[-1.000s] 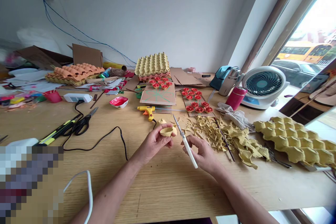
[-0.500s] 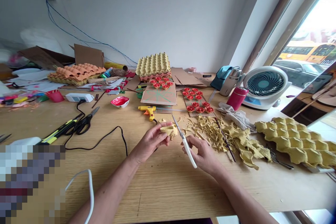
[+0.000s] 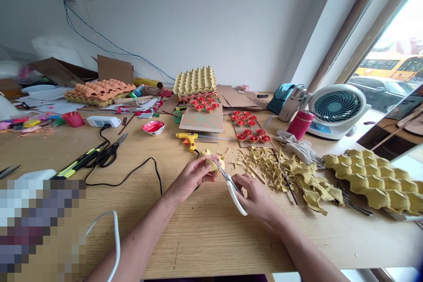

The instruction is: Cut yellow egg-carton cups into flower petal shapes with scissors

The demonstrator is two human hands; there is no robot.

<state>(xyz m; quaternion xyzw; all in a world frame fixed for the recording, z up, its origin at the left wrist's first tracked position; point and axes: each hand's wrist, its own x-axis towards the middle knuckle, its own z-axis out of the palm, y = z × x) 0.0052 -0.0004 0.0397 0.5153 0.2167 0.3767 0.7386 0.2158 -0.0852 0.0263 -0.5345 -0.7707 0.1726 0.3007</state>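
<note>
Carton cup [image 3: 214, 166]: above the table [image 3: 198, 242], just left of the right hand [image 3: 251, 191].
Left hand [image 3: 194, 174]: thumb and fingers closed, pinching the cup.
Scissors [image 3: 228, 179]: long axis slants up-left, blades at the cup.
Right fingers: curled around their handle.

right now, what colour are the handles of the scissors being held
White handles, seen best in the head view.

A glue gun [image 3: 189, 138], stacked egg trays [image 3: 194, 80], red flowers [image 3: 253, 139] and yellow scraps [image 3: 266, 162] on the table [image 3: 205, 242] suggest a craft workroom.
</note>
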